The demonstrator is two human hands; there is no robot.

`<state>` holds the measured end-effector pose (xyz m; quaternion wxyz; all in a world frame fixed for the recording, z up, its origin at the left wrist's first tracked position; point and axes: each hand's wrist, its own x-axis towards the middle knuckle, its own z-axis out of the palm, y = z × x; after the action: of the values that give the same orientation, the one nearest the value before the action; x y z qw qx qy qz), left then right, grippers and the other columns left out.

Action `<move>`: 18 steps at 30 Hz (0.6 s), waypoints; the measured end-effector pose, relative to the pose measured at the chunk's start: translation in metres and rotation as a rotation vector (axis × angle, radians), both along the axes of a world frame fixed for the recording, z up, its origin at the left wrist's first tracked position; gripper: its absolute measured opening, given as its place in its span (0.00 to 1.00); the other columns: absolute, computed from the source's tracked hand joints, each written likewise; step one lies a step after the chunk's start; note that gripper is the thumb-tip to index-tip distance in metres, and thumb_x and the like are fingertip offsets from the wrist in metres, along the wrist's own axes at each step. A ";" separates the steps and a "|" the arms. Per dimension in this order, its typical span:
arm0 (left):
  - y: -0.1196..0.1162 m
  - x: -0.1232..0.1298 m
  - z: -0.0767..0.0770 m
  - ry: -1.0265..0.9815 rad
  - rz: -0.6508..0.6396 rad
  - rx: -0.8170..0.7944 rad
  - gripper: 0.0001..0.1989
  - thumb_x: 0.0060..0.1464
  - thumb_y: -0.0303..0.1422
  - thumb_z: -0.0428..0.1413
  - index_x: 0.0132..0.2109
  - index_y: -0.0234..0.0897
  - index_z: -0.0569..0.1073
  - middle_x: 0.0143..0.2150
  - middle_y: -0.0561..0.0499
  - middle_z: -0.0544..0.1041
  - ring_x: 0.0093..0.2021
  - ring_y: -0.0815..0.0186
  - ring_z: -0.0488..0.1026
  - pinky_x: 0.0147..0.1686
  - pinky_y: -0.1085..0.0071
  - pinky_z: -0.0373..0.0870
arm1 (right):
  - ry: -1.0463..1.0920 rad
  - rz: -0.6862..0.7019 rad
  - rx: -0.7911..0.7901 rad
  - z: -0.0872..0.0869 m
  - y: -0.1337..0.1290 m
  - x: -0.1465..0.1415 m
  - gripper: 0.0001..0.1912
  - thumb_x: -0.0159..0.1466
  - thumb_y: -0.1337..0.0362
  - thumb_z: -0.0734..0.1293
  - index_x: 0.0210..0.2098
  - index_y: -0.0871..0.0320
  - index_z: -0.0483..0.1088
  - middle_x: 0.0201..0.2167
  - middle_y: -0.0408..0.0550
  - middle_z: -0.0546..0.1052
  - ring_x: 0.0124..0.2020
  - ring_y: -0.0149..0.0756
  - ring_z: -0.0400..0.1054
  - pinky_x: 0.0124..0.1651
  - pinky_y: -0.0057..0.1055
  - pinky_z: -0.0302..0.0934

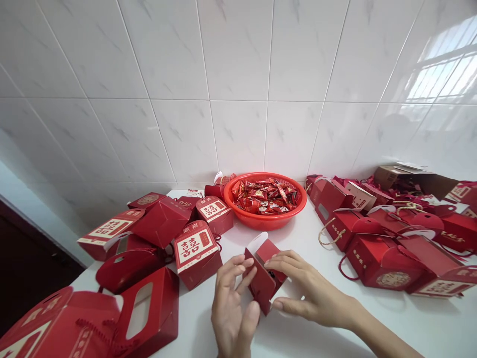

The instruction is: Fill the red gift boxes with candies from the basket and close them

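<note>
Head view: your right fingers (283, 267) grip an unclosed red box (263, 287), your left fingers (231, 269) curl against it, grip unclear, and formed boxes (197, 266) sit nearby.

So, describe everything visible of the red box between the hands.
The red box looks like folded card, with a pale, rounded flap at its far end. It is open and angled over the white table. The left hand touches its left side; the right hand touches its right. Its inside is mostly hidden.

Tiled wall (238, 134) with window reflection (443, 72).
</note>
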<state>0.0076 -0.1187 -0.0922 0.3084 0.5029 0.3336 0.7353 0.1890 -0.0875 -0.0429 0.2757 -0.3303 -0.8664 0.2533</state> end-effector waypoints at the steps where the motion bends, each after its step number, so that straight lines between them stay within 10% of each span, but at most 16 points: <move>1: 0.000 0.002 0.000 0.058 -0.019 -0.033 0.15 0.63 0.39 0.56 0.54 0.41 0.72 0.56 0.43 0.72 0.57 0.54 0.74 0.54 0.57 0.77 | 0.008 0.003 0.002 -0.001 0.000 0.000 0.26 0.65 0.52 0.71 0.58 0.55 0.69 0.55 0.54 0.75 0.57 0.45 0.66 0.59 0.41 0.64; 8: 0.008 -0.008 0.000 0.584 0.119 0.057 0.11 0.62 0.27 0.55 0.51 0.40 0.74 0.50 0.47 0.78 0.51 0.62 0.77 0.50 0.69 0.76 | 0.090 -0.093 0.062 -0.019 0.002 0.006 0.40 0.64 0.47 0.71 0.69 0.52 0.54 0.66 0.59 0.65 0.66 0.47 0.62 0.65 0.42 0.61; 18: 0.009 -0.002 0.012 0.790 0.073 0.168 0.11 0.60 0.33 0.57 0.50 0.40 0.74 0.44 0.49 0.81 0.43 0.59 0.77 0.44 0.64 0.73 | -0.021 0.031 0.049 -0.013 0.000 0.024 0.52 0.56 0.40 0.74 0.71 0.53 0.54 0.68 0.61 0.63 0.69 0.54 0.58 0.67 0.46 0.57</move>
<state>0.0060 -0.1099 -0.0799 0.0876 0.7581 0.3827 0.5207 0.2129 -0.0876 -0.0559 0.2707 -0.3125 -0.8803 0.2327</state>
